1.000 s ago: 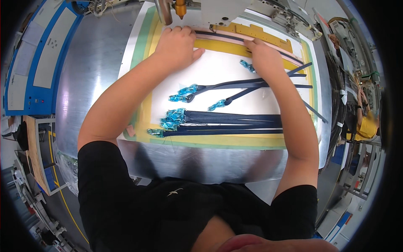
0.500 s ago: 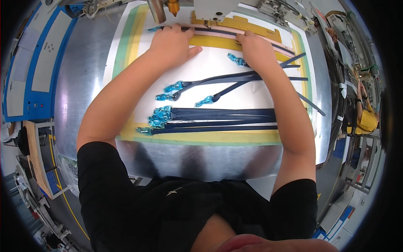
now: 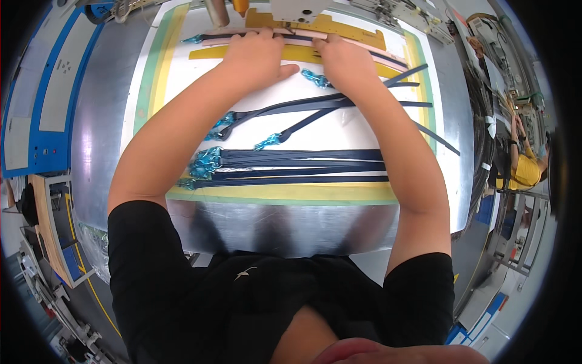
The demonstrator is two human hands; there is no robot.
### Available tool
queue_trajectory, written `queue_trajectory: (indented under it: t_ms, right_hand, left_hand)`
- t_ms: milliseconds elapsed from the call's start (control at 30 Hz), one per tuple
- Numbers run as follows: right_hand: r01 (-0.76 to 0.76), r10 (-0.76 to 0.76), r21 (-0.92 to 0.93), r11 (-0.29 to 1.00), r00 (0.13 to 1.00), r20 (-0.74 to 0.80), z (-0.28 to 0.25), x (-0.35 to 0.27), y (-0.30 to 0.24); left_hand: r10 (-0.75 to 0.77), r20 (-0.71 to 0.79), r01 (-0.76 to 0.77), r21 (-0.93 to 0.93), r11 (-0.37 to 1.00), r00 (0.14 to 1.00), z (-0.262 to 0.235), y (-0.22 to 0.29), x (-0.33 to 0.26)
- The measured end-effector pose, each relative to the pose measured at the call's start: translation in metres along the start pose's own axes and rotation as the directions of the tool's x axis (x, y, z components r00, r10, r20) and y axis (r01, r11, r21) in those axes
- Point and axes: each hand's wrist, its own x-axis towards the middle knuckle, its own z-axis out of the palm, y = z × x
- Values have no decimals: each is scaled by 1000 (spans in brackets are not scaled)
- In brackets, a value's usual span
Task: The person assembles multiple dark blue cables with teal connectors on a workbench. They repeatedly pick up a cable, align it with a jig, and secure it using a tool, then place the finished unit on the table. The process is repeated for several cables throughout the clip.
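A navy strap [image 3: 298, 37] with a blue-wrapped metal clip [image 3: 193, 39] at its left end lies along pale pink strips [image 3: 357, 48] in a yellow template [image 3: 206, 54], below a sewing machine head [image 3: 300, 8]. My left hand [image 3: 257, 56] lies on the strap and template left of the needle, its thumb stretched out to the right. On the other side, my right hand [image 3: 347, 60] presses its fingertips onto the strap; its thumb is hidden. Below my hands, loose navy straps [image 3: 285, 108] with blue-wrapped clips cross each other, and a row of straps [image 3: 303, 159] lies nearest me.
A white sheet [image 3: 182, 109] with green and yellow borders rests on the metal table [image 3: 103, 115]. A blue cabinet [image 3: 57, 97] stands at the left, with a wooden-edged rack below it. At the far right, a person in yellow [image 3: 528, 173] works among machines.
The sheet, with template and straps, has slid left under the machine head. My left hand now lies farther from the strap's clip. My view has also shifted slightly.
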Motion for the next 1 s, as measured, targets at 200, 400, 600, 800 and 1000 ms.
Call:
queue_trajectory:
  t_ms: [200,400,600,800,1000]
  right_hand:
    - [-34,36,-36,999,998,50,-4,-15,29]
    - [-166,178,-103,981,977,117,-14,-37,65]
    - [-235,249,-110,966,958,143,-18,-54,100]
    - [-274,288,-102,956,942,170,-15,-61,124]
    - [-214,218,-49,976,969,112,-10,-61,121]
  left_hand:
    - [33,72,-34,7,999,997,-15,5,2]
    - [-21,142,14,49,999,990,-20,5,3]
    - [-51,91,47,54,997,995,-12,-3,-3]
    - [-78,138,69,69,995,987,-14,-7,-6]
    - [-106,91,98,86,991,990,-13,1,-11]
